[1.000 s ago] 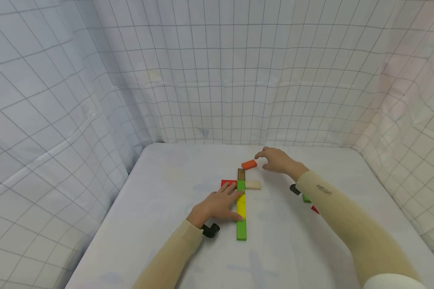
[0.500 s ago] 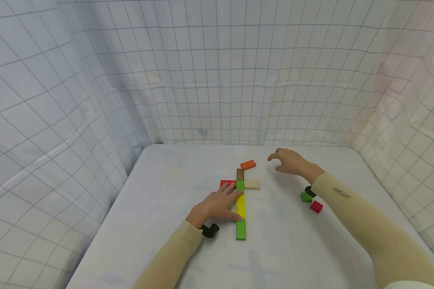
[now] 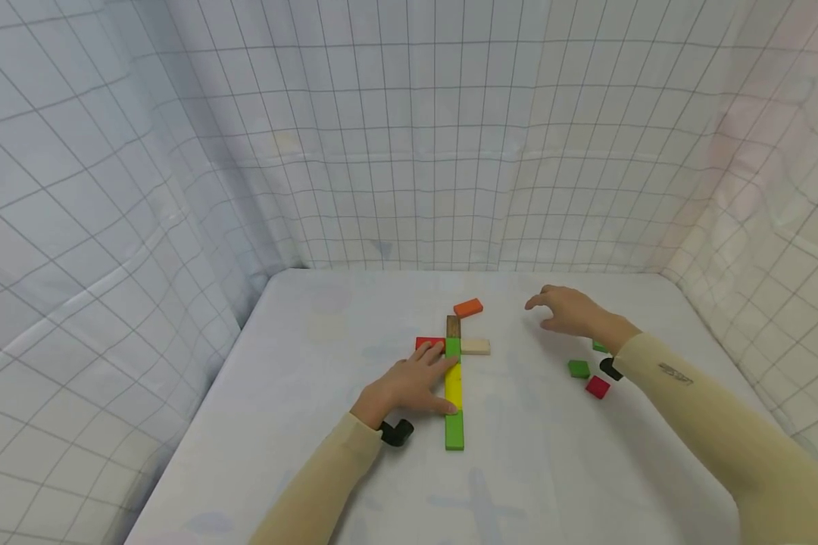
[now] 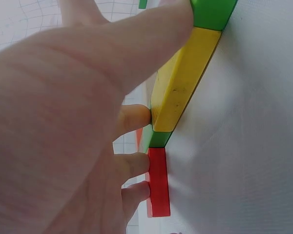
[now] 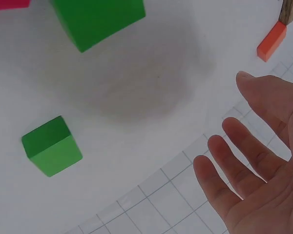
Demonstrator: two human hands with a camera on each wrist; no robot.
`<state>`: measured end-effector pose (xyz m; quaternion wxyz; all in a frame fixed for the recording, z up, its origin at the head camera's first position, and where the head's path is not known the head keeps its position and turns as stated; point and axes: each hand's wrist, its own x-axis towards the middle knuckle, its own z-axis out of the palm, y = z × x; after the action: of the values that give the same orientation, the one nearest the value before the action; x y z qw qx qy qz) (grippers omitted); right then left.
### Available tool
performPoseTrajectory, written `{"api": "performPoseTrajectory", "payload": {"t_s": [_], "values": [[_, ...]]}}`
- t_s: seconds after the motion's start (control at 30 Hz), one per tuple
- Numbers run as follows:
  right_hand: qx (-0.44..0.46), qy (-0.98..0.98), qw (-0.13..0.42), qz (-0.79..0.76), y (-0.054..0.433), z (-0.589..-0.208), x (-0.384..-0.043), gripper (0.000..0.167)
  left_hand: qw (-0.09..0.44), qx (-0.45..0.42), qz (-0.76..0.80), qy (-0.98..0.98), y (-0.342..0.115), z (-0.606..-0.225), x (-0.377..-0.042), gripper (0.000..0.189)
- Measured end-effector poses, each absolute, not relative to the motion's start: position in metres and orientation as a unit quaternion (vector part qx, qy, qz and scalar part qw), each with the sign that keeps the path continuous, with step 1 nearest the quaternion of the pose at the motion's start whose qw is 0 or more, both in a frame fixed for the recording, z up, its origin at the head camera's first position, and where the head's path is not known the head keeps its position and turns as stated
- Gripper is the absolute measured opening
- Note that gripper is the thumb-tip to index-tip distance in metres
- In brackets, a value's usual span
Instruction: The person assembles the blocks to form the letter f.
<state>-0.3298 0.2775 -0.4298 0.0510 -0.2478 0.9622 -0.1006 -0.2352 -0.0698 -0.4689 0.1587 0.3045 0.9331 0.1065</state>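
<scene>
Laid flat in a line on the white table are a brown block [image 3: 453, 327], a green block [image 3: 453, 347], a yellow block [image 3: 454, 386] and another green block [image 3: 454, 431]. A red block [image 3: 429, 343] lies to the line's left and a cream block [image 3: 476, 347] to its right. My left hand [image 3: 409, 386] rests spread on these, its fingertips on the red and yellow blocks, as the left wrist view shows. An orange block [image 3: 468, 308] lies angled beyond the brown one. With nothing in its fingers, my right hand [image 3: 572, 312] hovers right of the orange block.
Under my right forearm lie a green block [image 3: 579, 369], a red block [image 3: 597, 387] and a further green block [image 3: 600, 346], partly hidden by the wrist. Grid-patterned white curtains [image 3: 409, 151] enclose the table's back and sides.
My right hand has moved right, away from the orange block, uncovering the loose green and red blocks. The left hand has stayed in place on the line of blocks.
</scene>
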Motion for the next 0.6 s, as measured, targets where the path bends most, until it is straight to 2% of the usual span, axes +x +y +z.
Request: {"api": "performPoseTrajectory", "payload": {"t_s": [0.6], "values": [[-0.217, 0.969, 0.058, -0.105, 0.328, -0.442, -0.312, 0.041, 0.158, 0.303, 0.099, 0.935, -0.070, -0.473, -0.238, 0.094]]}}
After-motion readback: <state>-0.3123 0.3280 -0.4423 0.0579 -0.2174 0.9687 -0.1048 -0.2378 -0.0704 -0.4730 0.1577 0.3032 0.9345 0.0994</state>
